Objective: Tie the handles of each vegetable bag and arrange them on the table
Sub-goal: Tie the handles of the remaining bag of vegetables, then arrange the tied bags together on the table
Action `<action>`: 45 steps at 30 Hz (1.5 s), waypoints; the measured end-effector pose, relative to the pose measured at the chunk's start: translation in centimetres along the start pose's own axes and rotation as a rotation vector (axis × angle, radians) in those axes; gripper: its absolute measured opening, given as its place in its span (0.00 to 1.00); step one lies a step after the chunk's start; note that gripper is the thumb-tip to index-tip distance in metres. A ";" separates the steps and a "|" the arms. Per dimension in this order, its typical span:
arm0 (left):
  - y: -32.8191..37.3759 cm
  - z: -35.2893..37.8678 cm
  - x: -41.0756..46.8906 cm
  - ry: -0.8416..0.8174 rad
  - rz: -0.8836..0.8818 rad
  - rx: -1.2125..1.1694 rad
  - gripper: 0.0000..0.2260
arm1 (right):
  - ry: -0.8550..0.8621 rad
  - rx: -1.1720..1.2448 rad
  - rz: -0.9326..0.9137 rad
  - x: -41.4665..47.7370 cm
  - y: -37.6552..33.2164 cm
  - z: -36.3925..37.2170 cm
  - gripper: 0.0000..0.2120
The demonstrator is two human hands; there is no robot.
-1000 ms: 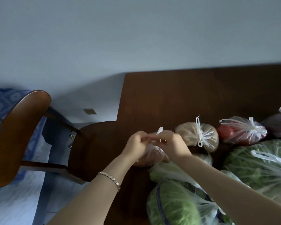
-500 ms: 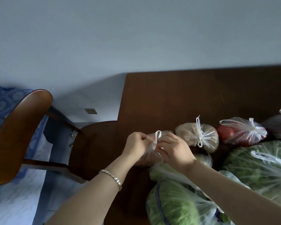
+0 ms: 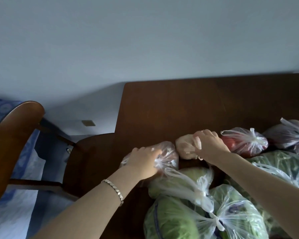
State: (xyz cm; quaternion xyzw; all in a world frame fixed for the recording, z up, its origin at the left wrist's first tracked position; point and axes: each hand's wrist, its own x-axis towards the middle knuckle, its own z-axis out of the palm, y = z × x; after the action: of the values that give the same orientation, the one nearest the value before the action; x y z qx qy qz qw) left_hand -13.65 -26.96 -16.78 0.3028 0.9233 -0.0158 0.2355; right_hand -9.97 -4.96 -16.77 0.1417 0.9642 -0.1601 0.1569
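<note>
Blur and plastic hid what our left hand did, so we could not tell whether it gripped or merely pressed the pink bag, knot upward at the table's left edge, while our right hand curled round the tan bag further in, its contents unclear.

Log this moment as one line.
left hand: holds pinkish bag | right hand: grips pale bag | both bags: on table | phase: arranging

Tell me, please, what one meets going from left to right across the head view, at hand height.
Wooden chair → left hand → pinkish bag → tan bag → right hand → red-vegetable bag → dark bag.
</note>
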 end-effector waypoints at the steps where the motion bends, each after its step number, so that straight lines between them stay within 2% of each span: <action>1: 0.1 0.0 -0.1 0.055 -0.022 -0.017 0.17 | -0.049 -0.095 -0.002 -0.1 0.1 0.1 0.24; 4: 0.3 0.0 0.4 0.179 -0.110 -0.176 0.10 | -0.090 -0.204 -0.039 0.1 0.3 0.4 0.25; 8: -0.3 -0.8 1.6 0.288 -0.152 -0.343 0.05 | -0.117 -0.272 -0.092 1.2 0.1 0.1 0.17; 11: -1.5 -1.7 3.5 0.402 -0.246 -0.542 0.04 | -0.178 -0.051 -0.043 2.5 0.2 -0.9 0.09; 13: -2.5 -2.8 5.3 0.467 -0.278 -0.618 0.06 | -0.137 0.116 0.016 4.4 0.3 -1.4 0.07; 19: -6.0 -6.9 12.7 0.605 -0.429 -0.722 0.07 | -0.025 0.492 0.118 11.7 -2.3 -2.6 0.11; 26: -11.9 -11.4 22.2 0.654 -0.535 -0.736 0.08 | 0.115 0.690 0.133 22.4 -8.3 -4.2 0.12; 32: -13.9 -12.8 27.0 0.716 -0.447 -0.732 0.09 | 0.200 0.691 0.073 29.3 -11.5 -5.1 0.10; 37: -12.9 -11.7 27.1 0.636 -0.419 -0.747 0.15 | 0.169 0.639 -0.012 30.3 -11.9 -3.7 0.14; 41: -10.4 -9.1 24.7 0.432 -0.435 -0.458 0.28 | 0.120 0.702 -0.118 26.4 -10.4 -3.2 0.21; 45: -6.5 -7.3 19.4 0.349 -0.475 -0.426 0.35 | 0.083 0.584 -0.151 19.8 -7.5 -2.9 0.19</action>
State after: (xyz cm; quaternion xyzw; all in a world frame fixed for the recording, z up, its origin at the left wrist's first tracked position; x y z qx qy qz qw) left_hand -34.16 -20.32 -19.72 0.0223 0.9768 0.1747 0.1218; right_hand -31.13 -6.31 -19.05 0.1151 0.8909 -0.4357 0.0574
